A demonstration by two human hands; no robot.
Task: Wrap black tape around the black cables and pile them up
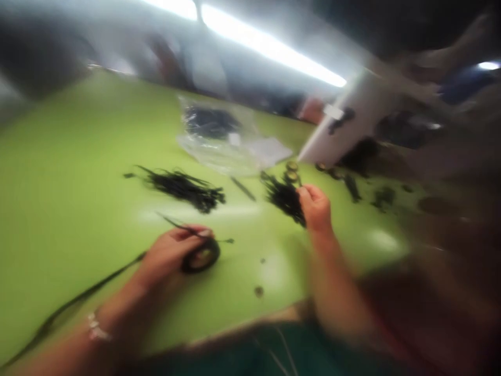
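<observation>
My left hand [183, 245] is closed around a roll of black tape [200, 257]. A thin black wire [174, 222] also passes through its fingers, with a small end sticking out on the right. At the right-hand pile of short black wires [284, 196], my right hand [316, 206] has thumb and fingers pinched together on what looks like a black wire; blur hides its exact grip. Another heap of black wires [183, 189] lies on the green table [97, 136], beyond my left hand.
A clear plastic bag [215, 136] with dark contents lies toward the back beside a white paper [270, 150]. Small rolls [291, 172] sit behind the right pile. A pale upright panel [332, 130] stands at back right. A dark strap [78, 297] runs along the left.
</observation>
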